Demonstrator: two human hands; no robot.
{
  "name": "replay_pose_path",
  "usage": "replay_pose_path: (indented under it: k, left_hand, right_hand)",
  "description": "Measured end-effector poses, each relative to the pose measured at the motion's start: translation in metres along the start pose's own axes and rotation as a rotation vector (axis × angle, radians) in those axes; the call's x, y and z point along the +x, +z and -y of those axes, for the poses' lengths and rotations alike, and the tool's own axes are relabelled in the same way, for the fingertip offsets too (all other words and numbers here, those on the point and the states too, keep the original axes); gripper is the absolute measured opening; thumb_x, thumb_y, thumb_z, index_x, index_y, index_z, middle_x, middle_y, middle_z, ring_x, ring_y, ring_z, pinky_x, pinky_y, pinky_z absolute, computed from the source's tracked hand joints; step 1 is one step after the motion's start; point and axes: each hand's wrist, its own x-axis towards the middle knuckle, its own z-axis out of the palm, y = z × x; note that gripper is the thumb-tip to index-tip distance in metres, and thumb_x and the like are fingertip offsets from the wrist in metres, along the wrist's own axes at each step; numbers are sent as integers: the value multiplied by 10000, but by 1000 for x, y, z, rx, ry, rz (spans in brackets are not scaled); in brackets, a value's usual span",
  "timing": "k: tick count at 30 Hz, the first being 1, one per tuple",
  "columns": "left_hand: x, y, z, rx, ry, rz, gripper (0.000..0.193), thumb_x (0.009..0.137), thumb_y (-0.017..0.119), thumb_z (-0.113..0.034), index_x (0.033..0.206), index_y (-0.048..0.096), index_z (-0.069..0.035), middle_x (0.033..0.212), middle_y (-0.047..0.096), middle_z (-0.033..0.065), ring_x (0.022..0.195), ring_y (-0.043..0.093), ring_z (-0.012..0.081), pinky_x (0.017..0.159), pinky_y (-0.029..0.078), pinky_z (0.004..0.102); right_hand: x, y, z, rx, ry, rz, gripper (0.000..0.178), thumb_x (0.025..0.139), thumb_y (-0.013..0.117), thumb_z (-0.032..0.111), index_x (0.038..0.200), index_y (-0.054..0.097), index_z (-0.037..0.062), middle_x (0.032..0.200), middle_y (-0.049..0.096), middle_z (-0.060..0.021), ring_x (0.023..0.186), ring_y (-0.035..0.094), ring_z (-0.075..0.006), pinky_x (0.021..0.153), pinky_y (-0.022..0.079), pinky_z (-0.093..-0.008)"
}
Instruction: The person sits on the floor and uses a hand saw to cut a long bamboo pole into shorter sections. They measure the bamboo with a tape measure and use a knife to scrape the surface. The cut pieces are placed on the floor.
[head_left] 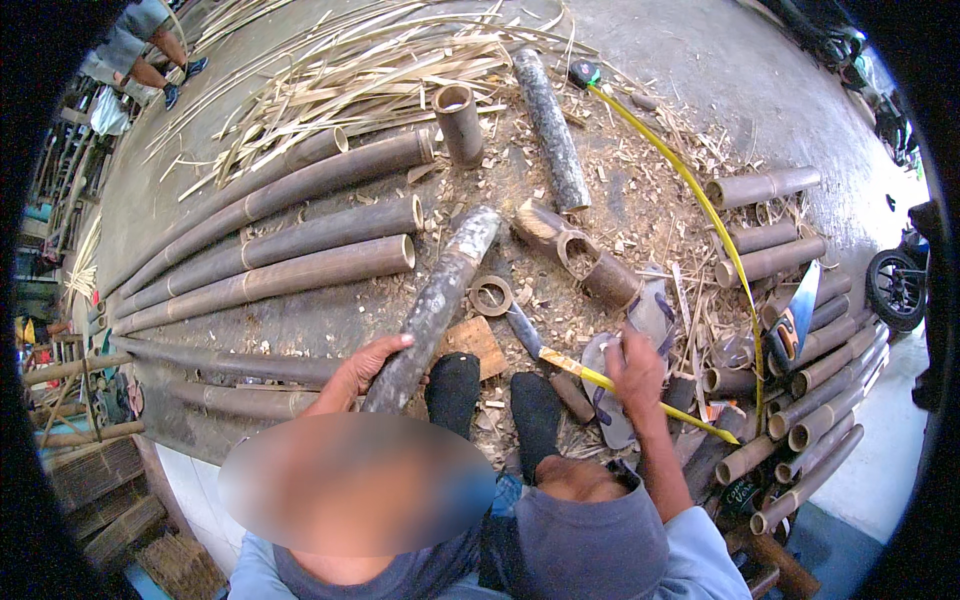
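Observation:
A grey, mottled bamboo pole slants away from me, its near end by my lap. My left hand is wrapped round its near part, thumb on top. My right hand is closed above a pair of sandals, next to the yellow tape; whatever its fingers hold, if anything, is hidden. Between my feet and the pole's far end lie a bamboo ring and a small wooden block. A knife blade lies beside them, partly under the tape.
Long bamboo poles lie at left, shorter pieces at right with a handsaw. Ahead are a tape measure case, another mottled pole, an upright bamboo section, cut bamboo and split strips. A person's legs show far left.

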Motion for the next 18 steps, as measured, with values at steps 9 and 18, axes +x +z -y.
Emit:
replay_pose_path:
  k: [9,18]
  left_hand:
    - [-13,14,8,177,110,-136,836,779,809,-474,1413,503,-21,1227,653,155,1044,656,251,893,539,415]
    - [-55,15,30,482,160,-186,796,828,764,-487,1431,516,-30,1254,648,139,1091,620,241,965,476,384]
  right_hand:
    - [-93,72,42,-210,13,279,509,859,703,260,1317,539,110,1079,570,-206,991,592,-423,829,487,-522]
    - [-100,51,28,29,151,432,467,888,647,321,1235,569,17,992,623,-216,861,674,-431,739,554,-493]
